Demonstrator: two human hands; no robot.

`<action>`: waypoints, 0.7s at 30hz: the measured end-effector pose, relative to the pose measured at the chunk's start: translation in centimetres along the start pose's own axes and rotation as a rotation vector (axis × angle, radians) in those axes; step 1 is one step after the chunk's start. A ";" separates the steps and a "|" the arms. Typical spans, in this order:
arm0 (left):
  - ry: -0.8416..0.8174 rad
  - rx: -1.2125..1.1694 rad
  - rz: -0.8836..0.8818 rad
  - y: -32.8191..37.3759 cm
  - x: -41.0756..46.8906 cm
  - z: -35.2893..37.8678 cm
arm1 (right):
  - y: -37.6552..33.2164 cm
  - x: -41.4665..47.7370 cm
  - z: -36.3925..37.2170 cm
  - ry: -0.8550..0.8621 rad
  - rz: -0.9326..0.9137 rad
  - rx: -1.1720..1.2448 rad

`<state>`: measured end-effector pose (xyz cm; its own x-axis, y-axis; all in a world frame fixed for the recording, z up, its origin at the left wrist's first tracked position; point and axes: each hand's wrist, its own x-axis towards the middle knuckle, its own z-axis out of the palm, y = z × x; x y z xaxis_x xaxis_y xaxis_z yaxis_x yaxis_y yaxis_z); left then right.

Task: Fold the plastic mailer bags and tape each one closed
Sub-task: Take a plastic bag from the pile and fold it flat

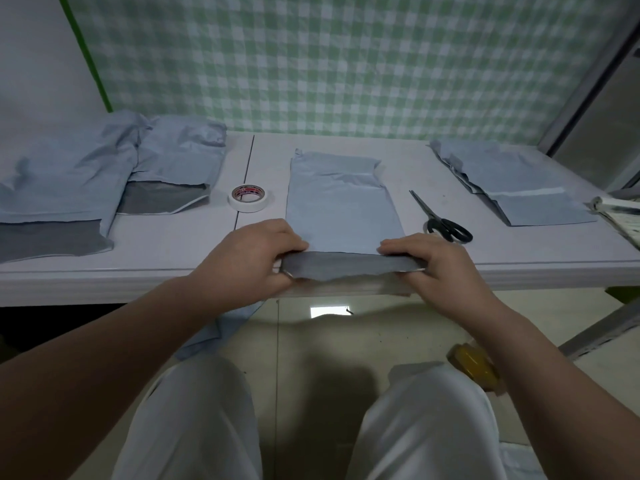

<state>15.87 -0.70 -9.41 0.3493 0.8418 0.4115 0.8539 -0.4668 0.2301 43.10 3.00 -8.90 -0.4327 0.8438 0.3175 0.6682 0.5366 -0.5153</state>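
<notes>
red print inside tape roll (pixel 250 197) core, too small to read

table (pixel 166 237): white, with a seam running front to back, left of centre
scissors (pixel 437 218): black handles, flat on the table, blades pointing away
cloth (pixel 346 64): green-and-white check, hanging behind the table, green strip (pixel 86 53) down its left edge
wall (pixel 34 64): plain white, far left
papers (pixel 620 213): right edge, mostly cut off
floor (pixel 311 341): pale tiles, blurry yellow thing (pixel 474 367) on the right, can't tell what
</notes>
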 end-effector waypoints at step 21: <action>0.244 -0.091 -0.519 0.6 2.9 1.5 | -0.5 3.0 2.8 0.326 0.252 -0.132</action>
<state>17.94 1.87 -9.41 -0.2144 0.8850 0.4134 0.8493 -0.0402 0.5264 39.77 5.22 -9.96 -0.0463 0.8967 0.4403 0.8092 0.2921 -0.5097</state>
